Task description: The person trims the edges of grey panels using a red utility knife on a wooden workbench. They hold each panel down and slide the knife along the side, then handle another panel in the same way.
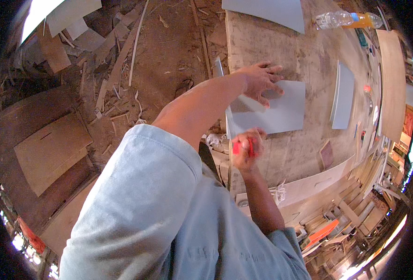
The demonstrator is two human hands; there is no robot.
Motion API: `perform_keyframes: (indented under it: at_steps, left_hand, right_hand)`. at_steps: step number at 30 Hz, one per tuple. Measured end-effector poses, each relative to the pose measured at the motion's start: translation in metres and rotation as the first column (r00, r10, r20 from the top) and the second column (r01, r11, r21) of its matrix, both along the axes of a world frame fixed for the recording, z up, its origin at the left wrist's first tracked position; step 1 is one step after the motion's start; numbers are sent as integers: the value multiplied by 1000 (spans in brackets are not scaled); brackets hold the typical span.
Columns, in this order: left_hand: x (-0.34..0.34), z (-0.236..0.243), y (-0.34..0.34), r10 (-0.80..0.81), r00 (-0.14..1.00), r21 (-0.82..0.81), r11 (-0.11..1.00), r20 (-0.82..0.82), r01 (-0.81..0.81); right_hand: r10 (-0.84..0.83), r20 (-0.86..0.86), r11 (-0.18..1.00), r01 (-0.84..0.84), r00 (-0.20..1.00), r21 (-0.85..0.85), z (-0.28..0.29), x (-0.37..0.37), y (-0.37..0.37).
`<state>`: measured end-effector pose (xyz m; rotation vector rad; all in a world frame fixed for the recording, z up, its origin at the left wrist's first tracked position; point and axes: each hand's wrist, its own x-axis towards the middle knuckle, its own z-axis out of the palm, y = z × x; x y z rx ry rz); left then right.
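Observation:
A pale grey flat sheet (pixel 288 116) lies on the wooden worktable (pixel 267 46), close to its left edge. My left hand (pixel 261 83) rests on the sheet with its fingers spread. Just below the sheet's near edge, my right hand (pixel 248 151) is closed around a small red-handled tool (pixel 236 147). Fingers hide most of this tool, and blur keeps its exact kind from showing. A thin strip (pixel 219 67) sticks out past the table edge beside my left wrist.
Another grey sheet (pixel 267 11) lies at the table's far end, and a grey panel (pixel 342 95) to the right. Plastic bottles (pixel 335 20) lie at the far right. A small brown block (pixel 327 155) sits nearer. Wood scraps (pixel 108 91) litter the floor at left.

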<state>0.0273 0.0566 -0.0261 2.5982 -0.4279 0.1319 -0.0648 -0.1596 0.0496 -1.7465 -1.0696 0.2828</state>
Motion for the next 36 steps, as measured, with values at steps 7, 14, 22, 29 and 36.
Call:
perform_keyframes:
  at_steps: [7, 14, 22, 29, 36]
  left_hand:
    - [1, 6, 3, -8, 1000, -5, 1000, 12, 8]
    - [4, -2, -6, -32, 996, 29, 999, 80, 30]
    - [-12, 21, 6, 70, 997, 64, 996, -14, -69]
    - [-81, 77, 13, 576, 715, -518, 502, -396, -692]
    - [-170, 4, -53, 173, 509, -482, 173, -843, -859]
  right_hand:
    - [28, 80, 993, -18, 996, -116, -27, -3, -1]
    - [162, 175, 957, -111, 971, -268, -20, -7, -15]
    - [-116, -485, 983, 31, 867, -179, 1, -33, -81]
    - [-377, -883, 593, 805, 281, 3, 68, -58, -212]
    - [-140, -990, -45, 999, -8, -2, 3, -57, -224]
